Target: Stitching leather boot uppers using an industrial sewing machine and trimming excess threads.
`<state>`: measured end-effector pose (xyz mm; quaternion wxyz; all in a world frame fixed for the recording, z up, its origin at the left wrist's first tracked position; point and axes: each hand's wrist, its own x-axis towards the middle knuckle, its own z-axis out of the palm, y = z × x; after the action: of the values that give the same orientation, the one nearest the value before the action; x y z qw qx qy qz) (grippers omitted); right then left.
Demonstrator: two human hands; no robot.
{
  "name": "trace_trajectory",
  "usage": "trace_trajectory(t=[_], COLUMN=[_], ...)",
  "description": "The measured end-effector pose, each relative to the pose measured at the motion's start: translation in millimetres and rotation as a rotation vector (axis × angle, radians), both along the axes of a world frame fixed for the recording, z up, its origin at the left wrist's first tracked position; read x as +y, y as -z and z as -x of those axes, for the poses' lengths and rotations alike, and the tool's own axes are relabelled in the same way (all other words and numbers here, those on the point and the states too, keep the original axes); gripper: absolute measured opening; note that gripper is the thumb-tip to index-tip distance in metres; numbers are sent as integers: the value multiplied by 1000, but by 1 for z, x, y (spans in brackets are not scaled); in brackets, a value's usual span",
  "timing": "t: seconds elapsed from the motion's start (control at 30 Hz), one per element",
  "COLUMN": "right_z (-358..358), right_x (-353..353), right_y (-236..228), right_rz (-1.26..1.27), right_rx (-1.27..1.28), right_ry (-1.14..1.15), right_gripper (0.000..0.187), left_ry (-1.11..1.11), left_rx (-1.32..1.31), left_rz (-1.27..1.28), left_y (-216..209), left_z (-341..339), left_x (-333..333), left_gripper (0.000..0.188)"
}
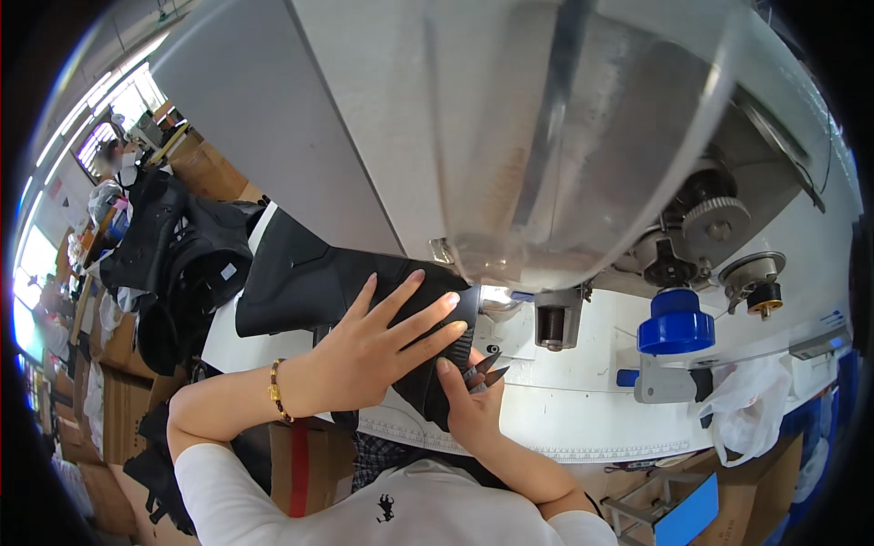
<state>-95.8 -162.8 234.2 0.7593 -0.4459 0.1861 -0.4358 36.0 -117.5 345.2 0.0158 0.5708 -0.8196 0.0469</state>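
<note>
A black boot upper (300,282) lies across the white table, its wide shaft toward the left and its other end by the machine head. My left hand (387,341) rests flat on it with the fingers spread toward the machine. At the near right edge of the upper, my right hand (473,414) is closed, thumb against the black material. A pair of thread snips (482,376) sits in that hand, the pointed blades sticking out past the fingers. Those fingers are partly hidden under the upper.
A sewing machine (583,136) with a clear plastic guard (564,109) fills the far side. A blue thread spool (675,323) stands at the right. More black boots (196,264) are piled at the left. A plastic bag (746,409) hangs at the table's right edge.
</note>
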Motion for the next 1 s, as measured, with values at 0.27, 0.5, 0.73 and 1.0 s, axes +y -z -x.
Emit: trace_trajectory(t=[0.27,0.5,0.73,1.0], right_z=[-5,-15,-17,-16], right_x=[-13,-10,-19,-26], right_y=[3,8,-4,-12], right_rz=[15,-6,-148,63], right_rx=[52,-4,-89,9], right_ry=[32,84,1,23], right_gripper=[24,22,25,21], left_ry=[-50,-29,-30,-13], left_rx=[36,97,174,270], left_rz=[-25,-11,100,91], left_y=[-4,-5,-4,-8], left_z=[3,-6,-6,-10], left_x=[-5,-10,-15,-21], left_gripper=[71,71,66,61])
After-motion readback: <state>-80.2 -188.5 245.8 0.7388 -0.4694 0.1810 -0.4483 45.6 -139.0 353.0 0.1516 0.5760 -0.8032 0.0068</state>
